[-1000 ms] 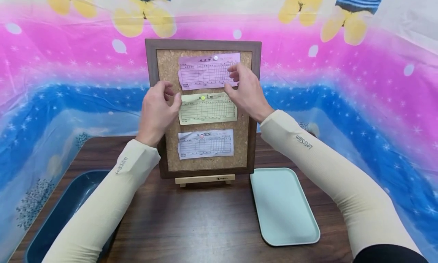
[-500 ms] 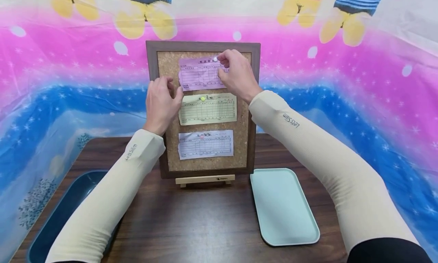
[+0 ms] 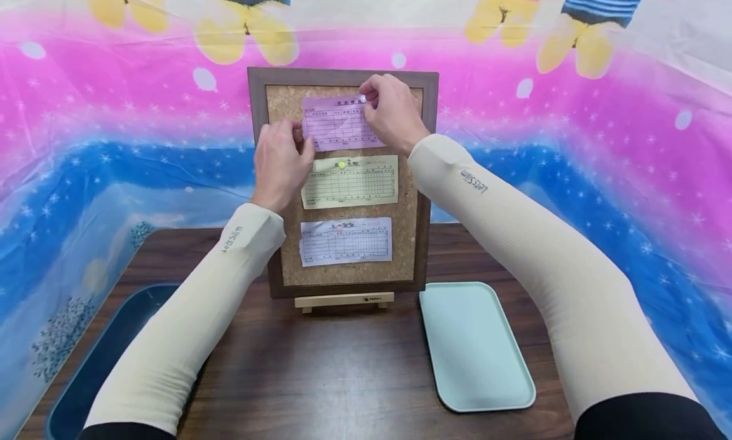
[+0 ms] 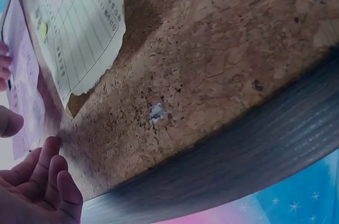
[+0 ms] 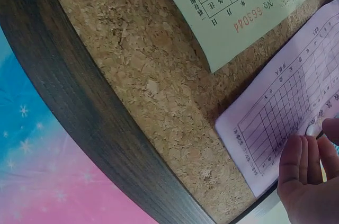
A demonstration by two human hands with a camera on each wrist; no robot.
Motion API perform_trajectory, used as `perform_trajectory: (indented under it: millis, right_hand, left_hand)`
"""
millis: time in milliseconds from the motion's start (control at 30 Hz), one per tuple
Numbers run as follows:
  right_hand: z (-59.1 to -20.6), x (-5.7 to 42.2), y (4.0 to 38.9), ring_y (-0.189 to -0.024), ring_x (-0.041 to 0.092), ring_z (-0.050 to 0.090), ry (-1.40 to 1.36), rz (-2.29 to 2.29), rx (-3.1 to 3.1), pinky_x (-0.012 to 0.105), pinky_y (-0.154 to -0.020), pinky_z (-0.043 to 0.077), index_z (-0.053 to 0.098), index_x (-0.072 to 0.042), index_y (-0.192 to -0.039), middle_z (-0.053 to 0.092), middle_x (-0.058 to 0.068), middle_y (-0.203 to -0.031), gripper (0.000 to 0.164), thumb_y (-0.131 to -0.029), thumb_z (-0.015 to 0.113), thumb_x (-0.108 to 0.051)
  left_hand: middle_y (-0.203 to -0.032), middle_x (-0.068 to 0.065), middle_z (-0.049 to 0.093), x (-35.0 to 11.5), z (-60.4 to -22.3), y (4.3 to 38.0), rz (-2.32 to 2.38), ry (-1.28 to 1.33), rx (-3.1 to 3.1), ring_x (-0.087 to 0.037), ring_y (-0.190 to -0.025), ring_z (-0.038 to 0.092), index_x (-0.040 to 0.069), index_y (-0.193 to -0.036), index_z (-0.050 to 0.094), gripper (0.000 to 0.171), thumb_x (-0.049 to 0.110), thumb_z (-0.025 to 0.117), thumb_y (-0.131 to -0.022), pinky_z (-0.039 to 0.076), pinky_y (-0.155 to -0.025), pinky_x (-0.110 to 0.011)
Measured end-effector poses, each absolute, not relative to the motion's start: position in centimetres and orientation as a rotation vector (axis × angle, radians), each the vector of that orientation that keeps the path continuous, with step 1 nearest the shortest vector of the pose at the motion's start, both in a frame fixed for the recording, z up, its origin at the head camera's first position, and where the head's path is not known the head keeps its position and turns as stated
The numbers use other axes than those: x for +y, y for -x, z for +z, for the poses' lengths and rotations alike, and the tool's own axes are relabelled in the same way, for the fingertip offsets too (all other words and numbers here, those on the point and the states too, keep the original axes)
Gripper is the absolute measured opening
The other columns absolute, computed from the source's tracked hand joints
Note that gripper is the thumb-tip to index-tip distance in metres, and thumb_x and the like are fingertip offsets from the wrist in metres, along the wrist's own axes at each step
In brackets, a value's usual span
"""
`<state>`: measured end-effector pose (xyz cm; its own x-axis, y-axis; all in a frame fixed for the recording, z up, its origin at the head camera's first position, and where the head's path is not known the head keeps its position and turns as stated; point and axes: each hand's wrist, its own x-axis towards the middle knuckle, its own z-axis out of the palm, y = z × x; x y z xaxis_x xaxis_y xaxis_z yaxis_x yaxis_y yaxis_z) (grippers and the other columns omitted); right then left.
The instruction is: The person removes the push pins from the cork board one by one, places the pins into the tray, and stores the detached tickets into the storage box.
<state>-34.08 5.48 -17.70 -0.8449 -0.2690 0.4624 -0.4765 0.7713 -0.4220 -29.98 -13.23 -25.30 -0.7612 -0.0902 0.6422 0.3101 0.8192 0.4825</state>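
A purple receipt slip (image 3: 334, 123) is fixed at the top of a framed cork board (image 3: 290, 276) by a white pushpin (image 5: 313, 129). My right hand (image 3: 393, 112) pinches at that pin between thumb and fingertips, covering the slip's right side in the head view. Beside the slip's left edge is my left hand (image 3: 281, 163), its thumb (image 4: 9, 122) and fingers apart with nothing between them. Below hangs a pale green slip (image 3: 351, 184) with a yellow-green pushpin (image 3: 341, 165). Lowest on the cork is a bluish-white slip (image 3: 345, 243) with a pink pushpin (image 3: 339, 228).
The board stands on a small wooden easel (image 3: 344, 299) on a dark wood table (image 3: 320, 370). A pale mint tray (image 3: 477, 348) lies to the right, a dark blue tray (image 3: 97, 364) to the left, partly under the left forearm. A printed cloth (image 3: 194, 122) hangs behind.
My right hand has moved up and left from the purple slip's right edge to the white pushpin. My left hand has risen and shifted right, to the purple slip's left edge.
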Motion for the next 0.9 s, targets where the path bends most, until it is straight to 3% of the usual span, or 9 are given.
perform_trajectory:
  millis: [900]
  right_hand:
    - [-17.3,4.6,35.3,-0.088,0.014,0.060,-0.393,0.754,-2.617,0.023,-0.079,0.046,0.068,-0.009,-0.105,0.067,0.002,-0.099,0.019,-0.088,0.058,-0.010]
  left_hand:
    - [-0.098,-0.011,0.064,-12.7,-24.8,31.0,-0.788,0.149,-2.305,-0.028,-0.089,0.055,0.004,-0.107,0.058,0.017,0.016,0.054,-0.095,0.041,-0.078,-0.040]
